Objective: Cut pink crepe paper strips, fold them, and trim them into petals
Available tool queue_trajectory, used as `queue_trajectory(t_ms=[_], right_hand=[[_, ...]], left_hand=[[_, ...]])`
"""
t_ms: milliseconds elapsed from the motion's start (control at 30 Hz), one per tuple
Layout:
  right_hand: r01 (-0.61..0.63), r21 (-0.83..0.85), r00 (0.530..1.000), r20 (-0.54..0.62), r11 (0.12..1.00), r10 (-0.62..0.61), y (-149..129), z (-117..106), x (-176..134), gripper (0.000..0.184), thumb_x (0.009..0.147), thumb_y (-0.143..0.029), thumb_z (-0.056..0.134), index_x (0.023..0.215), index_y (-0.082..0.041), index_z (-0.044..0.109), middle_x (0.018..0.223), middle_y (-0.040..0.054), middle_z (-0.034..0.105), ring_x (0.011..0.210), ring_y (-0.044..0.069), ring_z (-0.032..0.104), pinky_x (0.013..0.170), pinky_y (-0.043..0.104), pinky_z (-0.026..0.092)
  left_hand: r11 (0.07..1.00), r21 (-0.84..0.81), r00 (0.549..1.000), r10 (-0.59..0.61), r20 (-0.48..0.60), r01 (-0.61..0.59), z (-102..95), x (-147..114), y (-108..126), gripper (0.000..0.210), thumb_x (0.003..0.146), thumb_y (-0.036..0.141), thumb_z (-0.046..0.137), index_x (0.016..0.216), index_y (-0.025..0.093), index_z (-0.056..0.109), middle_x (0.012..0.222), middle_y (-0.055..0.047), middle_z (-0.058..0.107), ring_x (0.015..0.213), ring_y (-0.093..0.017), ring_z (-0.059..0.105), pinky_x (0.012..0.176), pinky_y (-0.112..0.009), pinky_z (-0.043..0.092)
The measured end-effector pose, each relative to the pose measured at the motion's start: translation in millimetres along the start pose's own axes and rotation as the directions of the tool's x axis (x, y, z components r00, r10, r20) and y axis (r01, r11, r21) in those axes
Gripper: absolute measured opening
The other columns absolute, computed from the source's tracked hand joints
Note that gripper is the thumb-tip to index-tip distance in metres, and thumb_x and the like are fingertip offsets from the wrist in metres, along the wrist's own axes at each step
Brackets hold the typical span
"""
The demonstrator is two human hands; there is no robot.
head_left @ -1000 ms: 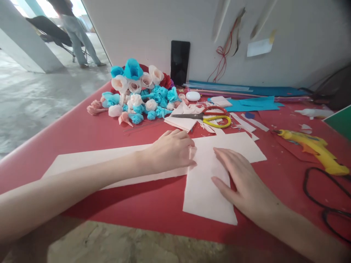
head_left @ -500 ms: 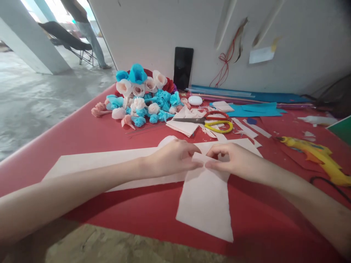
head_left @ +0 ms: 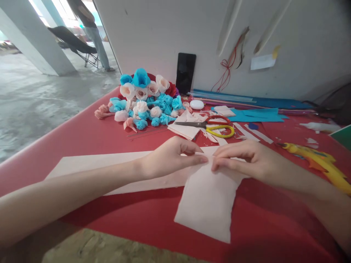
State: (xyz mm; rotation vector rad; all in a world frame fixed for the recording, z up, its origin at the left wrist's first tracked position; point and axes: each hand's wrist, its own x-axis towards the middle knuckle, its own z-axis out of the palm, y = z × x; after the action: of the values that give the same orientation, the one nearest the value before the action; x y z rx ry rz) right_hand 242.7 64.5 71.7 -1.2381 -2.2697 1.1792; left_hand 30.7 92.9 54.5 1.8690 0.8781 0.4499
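A pale piece of crepe paper (head_left: 207, 204) with slightly uneven edges hangs toward the table's front edge. My left hand (head_left: 175, 157) pinches its upper edge between thumb and fingers. Close beside it, my right hand (head_left: 241, 157) has its thumb and fingertips closed on the upper right part of the same piece. Beneath both hands a long pale paper strip (head_left: 90, 168) lies across the table, partly covered by my left forearm. Just beyond the hands are scissors (head_left: 219, 130) with one red and one yellow handle, resting on folded pale paper (head_left: 182, 130).
Blue, white and pink paper flowers (head_left: 148, 106) are heaped at the back left of the red table (head_left: 68, 135). A phone (head_left: 185, 73) leans on the wall. On the right lie a yellow glue gun (head_left: 320, 160) and blue paper (head_left: 256, 115). Someone stands beyond a black chair (head_left: 74, 44).
My right hand has turned over more and shifted slightly right, its fingers now further across the paper's top. The hands are a little further apart. The whole view has shifted slightly.
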Motion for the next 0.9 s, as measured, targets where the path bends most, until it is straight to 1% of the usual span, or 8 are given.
queue_trajectory(t_ms=[200,267,400,467,600,667,767,900], right_hand=[[-0.052,-0.030,0.950,0.307,0.998,0.059,17,-43,-17,0.018,0.084,-0.028,0.054,0.075,-0.022,0.069,0.071,0.0000,0.065,0.067,0.013,0.058,0.060,0.024,0.043],[-0.036,-0.048,0.974,0.223,0.998,0.046,23,-51,-20,0.022,0.084,-0.031,0.052,0.072,-0.023,0.069,0.073,0.0010,0.065,0.069,0.015,0.059,0.062,0.025,0.045],[0.037,-0.096,0.993,-0.107,0.995,-0.047,24,-42,-15,0.021,0.084,-0.040,0.053,0.080,-0.033,0.072,0.117,-0.0031,0.062,0.113,0.022,0.053,0.091,0.033,0.044],[0.004,-0.109,0.996,-0.083,0.994,-0.014,19,-33,-10,0.023,0.085,-0.042,0.051,0.087,-0.034,0.072,0.121,-0.0035,0.060,0.116,0.023,0.051,0.096,0.037,0.042],[-0.051,0.036,0.998,-0.045,0.998,0.053,7,-20,-2,0.029,0.086,-0.038,0.049,0.075,-0.022,0.070,0.084,0.0012,0.069,0.085,0.018,0.063,0.080,0.030,0.049],[-0.029,0.100,0.998,-0.047,0.995,0.034,4,-16,-1,0.029,0.086,-0.035,0.049,0.070,-0.019,0.067,0.076,0.0019,0.067,0.078,0.017,0.061,0.073,0.028,0.049],[-0.015,0.133,1.000,-0.008,0.991,0.016,1,-7,2,0.027,0.087,-0.030,0.048,0.071,-0.017,0.066,0.075,0.0029,0.066,0.074,0.015,0.059,0.068,0.027,0.047],[0.012,0.141,0.999,0.028,0.990,-0.016,-5,8,5,0.026,0.086,-0.023,0.046,0.071,-0.017,0.066,0.078,0.0014,0.067,0.076,0.013,0.061,0.071,0.025,0.046]], left_hand=[[0.992,-0.127,1.000,-0.011,-0.004,0.010,-7.6,-1,5,0.018,0.081,0.027,0.058,0.073,0.013,0.067,0.070,0.001,0.066,0.066,-0.010,0.058,0.057,-0.017,0.043],[0.986,-0.164,0.999,-0.023,-0.024,0.019,-8.2,0,3,0.019,0.082,0.028,0.058,0.076,0.013,0.067,0.074,0.000,0.067,0.069,-0.011,0.059,0.058,-0.018,0.044],[0.978,-0.205,0.999,-0.045,-0.025,0.039,-6.8,3,-1,0.021,0.083,0.030,0.057,0.077,0.012,0.065,0.074,0.000,0.065,0.069,-0.009,0.057,0.058,-0.017,0.043],[0.975,-0.220,0.999,-0.036,-0.020,0.031,-6.2,3,-2,0.020,0.083,0.029,0.057,0.076,0.012,0.064,0.072,0.001,0.063,0.067,-0.008,0.056,0.056,-0.017,0.042],[0.964,-0.261,0.997,0.037,-0.073,-0.055,-7.2,3,-4,0.011,0.081,0.021,0.057,0.091,0.016,0.055,0.056,0.008,0.051,0.053,-0.006,0.049,0.052,-0.016,0.040],[0.965,-0.222,0.990,0.128,-0.060,-0.138,-7.9,2,-5,0.010,0.083,0.019,0.055,0.092,0.017,0.053,0.064,0.006,0.055,0.059,-0.007,0.052,0.058,-0.018,0.043],[0.976,-0.072,0.974,0.213,0.080,-0.207,-7.4,0,-4,0.014,0.087,0.022,0.049,0.086,0.014,0.060,0.086,-0.002,0.065,0.082,-0.012,0.059,0.075,-0.022,0.046],[0.968,0.003,0.941,0.245,0.234,-0.252,-2.4,-3,1,0.021,0.088,0.018,0.045,0.088,0.013,0.066,0.092,-0.005,0.069,0.090,-0.013,0.062,0.082,-0.021,0.045]])
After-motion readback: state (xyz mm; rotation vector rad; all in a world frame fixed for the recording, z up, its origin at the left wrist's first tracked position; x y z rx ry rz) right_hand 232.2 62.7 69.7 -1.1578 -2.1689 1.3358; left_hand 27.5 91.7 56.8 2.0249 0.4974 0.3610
